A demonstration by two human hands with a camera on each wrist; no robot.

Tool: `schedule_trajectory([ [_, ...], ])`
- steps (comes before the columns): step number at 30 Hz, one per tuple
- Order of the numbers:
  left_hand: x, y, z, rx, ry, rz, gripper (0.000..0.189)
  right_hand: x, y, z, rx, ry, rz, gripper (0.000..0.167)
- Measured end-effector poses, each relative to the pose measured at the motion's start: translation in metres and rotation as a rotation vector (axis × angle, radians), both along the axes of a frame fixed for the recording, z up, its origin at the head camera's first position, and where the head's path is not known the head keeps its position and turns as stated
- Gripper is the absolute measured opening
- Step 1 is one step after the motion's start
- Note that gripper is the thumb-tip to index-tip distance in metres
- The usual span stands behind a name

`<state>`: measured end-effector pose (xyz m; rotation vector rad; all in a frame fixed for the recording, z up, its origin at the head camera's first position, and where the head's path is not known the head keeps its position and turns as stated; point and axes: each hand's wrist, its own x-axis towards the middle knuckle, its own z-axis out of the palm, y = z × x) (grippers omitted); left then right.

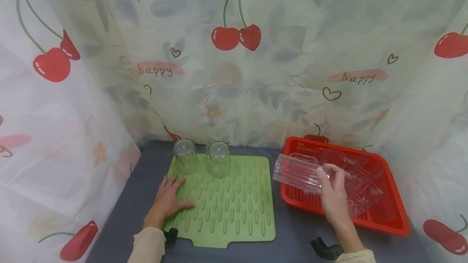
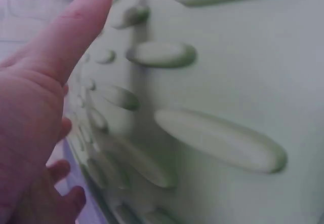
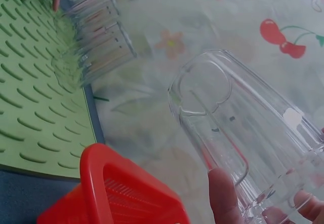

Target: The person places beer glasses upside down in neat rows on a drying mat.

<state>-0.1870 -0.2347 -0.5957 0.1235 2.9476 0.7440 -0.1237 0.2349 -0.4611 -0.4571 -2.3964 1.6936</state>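
Note:
My left hand (image 1: 166, 200) rests on the left edge of a green ribbed drying mat (image 1: 237, 202), its fingers spread. In the left wrist view, the thumb (image 2: 66, 36) lies straight above the mat's raised ribs. Two clear glass mugs (image 1: 185, 157) stand upside down at the mat's back left, just beyond that hand. My right hand (image 1: 335, 198) grips another clear glass mug (image 1: 296, 172) by one end. It is tilted nearly sideways, above the left part of a red plastic basket (image 1: 396, 210). In the right wrist view, fingers and thumb curl round the faceted mug (image 3: 253, 127).
Several more clear glass mugs (image 1: 367, 167) lie in the basket. The mat and basket sit side by side on a dark grey table (image 1: 131, 190), with a narrow strip of table between them. A cherry-printed curtain (image 1: 234, 76) hangs behind and on both sides.

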Motion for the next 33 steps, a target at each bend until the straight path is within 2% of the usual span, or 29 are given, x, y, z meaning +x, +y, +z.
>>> schedule_trajectory([
  [7, 0.005, 0.008, 0.014, 0.038, -0.027, 0.054, 0.091, -0.002, -0.007, -0.004, -0.047, -0.012, 0.047, 0.057],
  [14, 0.008, 0.024, 0.033, 0.12, 0.001, 0.063, 0.077, -0.004, -0.013, -0.009, -0.065, -0.014, 0.069, 0.056],
  [20, 0.016, 0.045, 0.051, 0.27, 0.011, 0.021, 0.079, -0.002, -0.021, -0.011, -0.095, 0.01, 0.105, 0.054],
  [24, 0.022, 0.064, 0.063, 0.373, -0.024, 0.032, 0.082, -0.002, -0.025, -0.011, -0.085, 0.027, 0.116, 0.053],
  [26, 0.025, 0.075, 0.069, 0.418, -0.018, 0.029, 0.082, -0.002, -0.028, -0.01, -0.073, 0.041, 0.113, 0.051],
  [33, 0.032, 0.109, 0.093, 0.585, 0.102, -0.043, 0.075, -0.002, -0.037, -0.014, -0.082, 0.096, 0.124, 0.047],
])
